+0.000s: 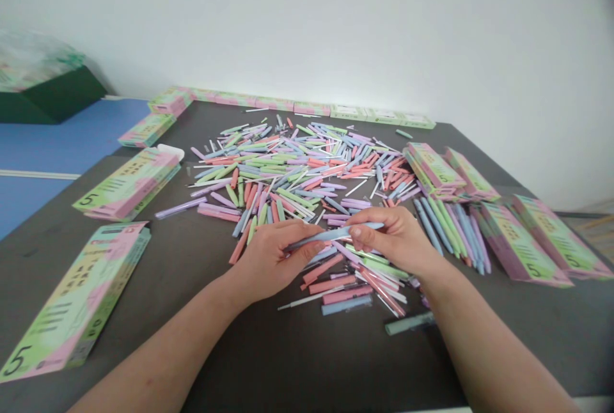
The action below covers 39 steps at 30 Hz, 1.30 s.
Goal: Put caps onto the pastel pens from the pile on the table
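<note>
"How's the light?"

"Bright and even. The white wall [336,29] beyond the hands looks pale and flat, and no source shows."

"Shadows?"

"Soft ones, beneath the left hand [273,259] and right hand [396,240] on the dark table [307,362]."

"Sharp?"

"Fairly. The wide view stretches the box [71,301] left of the hands, the green bundle [33,61] far left looks hazy, and the far-right top corner darkens."

1. Between the left hand [271,259] and right hand [396,240], a blue pen [336,234] bars the way.
2. Below it, a hand could pass over the dark table [297,368].
3. The pen pile [288,170] blocks the middle.
4. Leftward, a hand could pass before reaching the boxes [77,298].
5. Rightward, fanned pens [451,234] and boxes [522,240] obstruct.
6. Farther back, a box row [307,106] lines the wall [307,23].
</note>
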Each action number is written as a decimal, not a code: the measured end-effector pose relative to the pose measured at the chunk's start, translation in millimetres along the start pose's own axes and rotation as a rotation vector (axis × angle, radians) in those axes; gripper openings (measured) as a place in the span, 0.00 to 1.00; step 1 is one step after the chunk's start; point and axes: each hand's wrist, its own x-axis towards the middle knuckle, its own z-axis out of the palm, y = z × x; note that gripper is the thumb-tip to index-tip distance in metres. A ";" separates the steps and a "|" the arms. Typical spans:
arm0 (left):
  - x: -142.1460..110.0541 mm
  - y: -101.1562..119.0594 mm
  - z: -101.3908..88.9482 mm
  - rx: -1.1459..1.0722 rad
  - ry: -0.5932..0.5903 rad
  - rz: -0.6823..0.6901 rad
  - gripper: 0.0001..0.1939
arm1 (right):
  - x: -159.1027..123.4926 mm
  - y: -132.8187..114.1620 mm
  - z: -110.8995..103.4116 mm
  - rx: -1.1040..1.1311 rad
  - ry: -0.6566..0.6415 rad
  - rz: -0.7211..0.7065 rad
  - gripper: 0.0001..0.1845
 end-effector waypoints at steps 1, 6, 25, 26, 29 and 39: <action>-0.2 0.3 0.1 -0.009 -0.008 -0.023 0.09 | -0.5 -1.0 -1.2 -0.010 0.005 0.001 0.12; -1.9 -0.8 2.1 -0.074 0.026 -0.201 0.10 | -2.3 -5.1 -5.4 -0.082 0.018 -0.016 0.12; -1.4 1.5 4.3 -0.114 0.050 -0.216 0.08 | -0.5 -1.8 -4.5 -0.255 -0.209 -0.104 0.13; -1.9 1.3 4.2 -0.151 0.047 -0.222 0.11 | -0.3 -0.9 -5.0 -0.252 -0.179 -0.097 0.13; -4.1 0.0 3.8 -0.308 0.066 -0.241 0.20 | 0.5 2.1 -9.2 -0.218 -0.076 -0.062 0.14; -7.5 -5.2 4.6 -0.472 0.189 -0.219 0.16 | -0.5 1.0 -21.7 -0.135 0.013 -0.063 0.13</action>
